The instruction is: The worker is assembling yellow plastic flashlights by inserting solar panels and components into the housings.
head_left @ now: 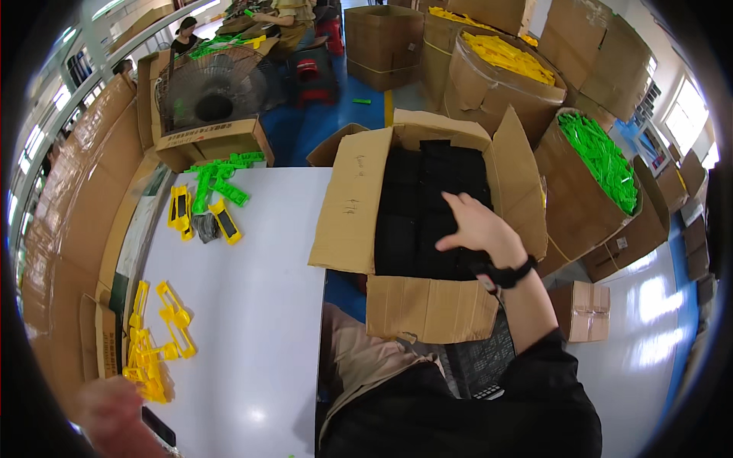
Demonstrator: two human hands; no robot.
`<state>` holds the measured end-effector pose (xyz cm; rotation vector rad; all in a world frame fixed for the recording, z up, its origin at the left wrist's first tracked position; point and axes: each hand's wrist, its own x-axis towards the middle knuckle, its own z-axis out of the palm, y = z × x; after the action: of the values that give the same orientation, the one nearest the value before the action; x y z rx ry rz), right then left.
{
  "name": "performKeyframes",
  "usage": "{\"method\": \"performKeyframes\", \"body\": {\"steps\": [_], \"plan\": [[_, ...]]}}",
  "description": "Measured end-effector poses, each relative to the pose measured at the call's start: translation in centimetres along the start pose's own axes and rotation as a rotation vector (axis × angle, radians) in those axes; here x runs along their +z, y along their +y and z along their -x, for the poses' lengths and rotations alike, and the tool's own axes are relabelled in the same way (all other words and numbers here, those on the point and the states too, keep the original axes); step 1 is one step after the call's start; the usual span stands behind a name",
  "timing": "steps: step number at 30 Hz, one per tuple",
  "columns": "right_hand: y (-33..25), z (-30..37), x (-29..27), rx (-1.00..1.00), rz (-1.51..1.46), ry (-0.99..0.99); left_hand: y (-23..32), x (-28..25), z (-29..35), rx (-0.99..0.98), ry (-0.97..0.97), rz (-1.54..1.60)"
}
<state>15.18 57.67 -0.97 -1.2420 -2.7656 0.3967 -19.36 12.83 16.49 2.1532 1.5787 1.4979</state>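
My right hand (485, 229), with a black band on its wrist, reaches over an open cardboard box (431, 309). Its thumb and fingers are apart, with nothing between them. Flat black pieces (401, 202) are packed in rows inside the box. At the lower left, my left hand (114, 416) is smeared by motion beside a pile of yellow plastic parts (149, 362) on the white table (244, 298). What its fingers do cannot be made out. Near it lies a dark, phone-like object (158, 426).
At the table's far end lie green plastic parts (217, 183) and yellow parts with black inserts (225, 221). A large fan (214, 88) stands beyond. Big cartons of yellow pieces (508, 57) and green pieces (599, 160) stand right. People sit at the back.
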Motion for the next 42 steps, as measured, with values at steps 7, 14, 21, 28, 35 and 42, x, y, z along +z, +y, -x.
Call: {"method": "performKeyframes", "body": {"steps": [7, 14, 21, 28, 35, 42], "plan": [[-2.8, -5.6, 9.0, -0.212, 0.005, -0.216, -3.8, 12.8, 0.4, -0.592, 0.042, -0.073], [-3.9, -5.7, 9.5, -0.277, 0.151, -0.216, -6.6, 13.4, 8.5, -1.036, 0.067, 0.175], [-4.0, -5.2, 10.4, -0.326, 0.235, -0.174, -8.7, 15.0, 10.3, -1.07, 0.164, 0.37], [-3.4, -6.2, 9.9, -0.37, 0.247, -0.195, -9.2, 19.0, 7.8, -1.181, 0.105, 0.481], [-4.7, -4.8, 11.5, -0.356, 0.343, -0.104, -9.3, 29.0, 0.0, -0.866, -0.333, 0.632], [-3.6, -4.7, 13.4, -0.376, 0.373, 0.055, -12.4, 37.0, -4.3, -1.182, -0.011, 1.092]]}}
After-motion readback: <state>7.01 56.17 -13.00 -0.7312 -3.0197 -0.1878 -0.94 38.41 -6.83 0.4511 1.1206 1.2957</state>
